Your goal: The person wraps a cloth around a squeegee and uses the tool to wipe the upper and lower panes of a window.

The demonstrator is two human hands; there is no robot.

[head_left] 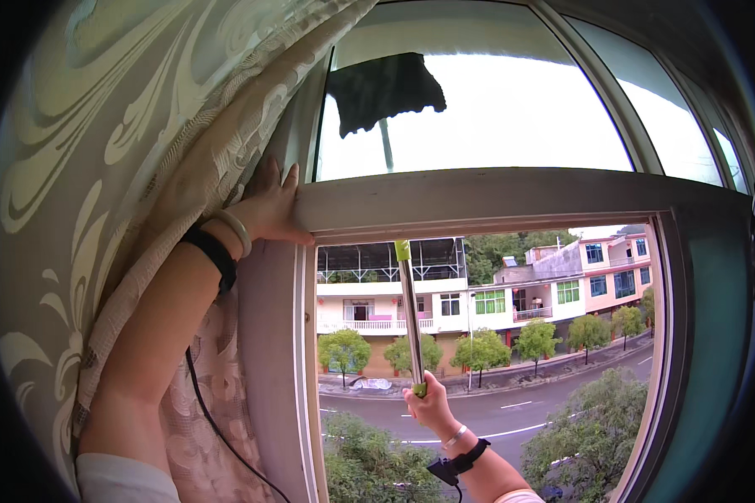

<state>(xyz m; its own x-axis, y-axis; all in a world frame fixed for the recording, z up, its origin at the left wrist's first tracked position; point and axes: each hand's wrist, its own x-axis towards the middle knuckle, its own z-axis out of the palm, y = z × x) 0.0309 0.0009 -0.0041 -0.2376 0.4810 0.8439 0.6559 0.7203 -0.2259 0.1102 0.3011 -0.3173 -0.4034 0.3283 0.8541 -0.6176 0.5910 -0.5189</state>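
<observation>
Through the open lower window, my right hand (430, 408) reaches outside, its fingers wrapped round the silver pole (412, 318) of a flat mop. The pole has green collars near my hand and higher up, where it passes behind the window's crossbar (495, 197). Above that bar, a dark mop head (386, 92) shows through the upper glass pane (520, 109), on its outer side. My left hand (273, 208) braces with spread fingers against the left end of the crossbar, beside the curtain. Nothing is held in it.
A patterned curtain (134, 168) bunches along the left, partly behind and over my left arm. The window frame (278, 360) borders the opening. Outside lie a road (495, 417), trees (535, 339) and buildings (503, 306). A black cable (205, 411) hangs beside my left arm.
</observation>
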